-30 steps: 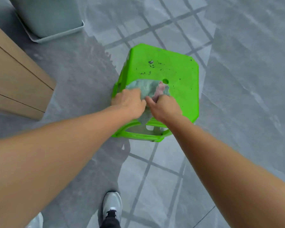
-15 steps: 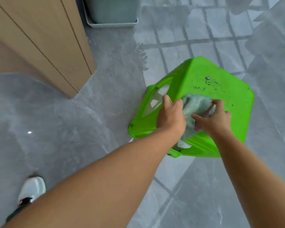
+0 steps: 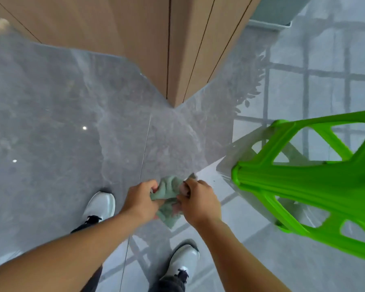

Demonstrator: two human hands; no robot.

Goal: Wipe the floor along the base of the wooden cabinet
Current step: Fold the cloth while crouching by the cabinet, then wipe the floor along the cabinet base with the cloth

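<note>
Both hands are closed on a bunched pale green cloth (image 3: 168, 191), held in the air between them above the floor (image 3: 51, 133): the left hand (image 3: 141, 200) grips its left side, the right hand (image 3: 198, 200) pinches its right side, and a loose end hangs down below the knuckles. The person stands upright, two white shoes (image 3: 100, 204) planted on the grey tiles, facing the corner of the wooden cabinet (image 3: 135, 39), which meets the floor a little way ahead. A bright green plastic stool (image 3: 303, 186) fills the right side of the view, close to the right forearm.

As far as can be judged, the wiping has not begun: the cloth is off the floor and apart from the cabinet's base, and the tiles along that base show no clear wipe marks, only glossy reflections. What is left appears to be the whole job: getting down, pressing the cloth to the floor at the cabinet's foot, and running it along both visible sides of the corner.

No brand, label or writing can be read on anything here.
</note>
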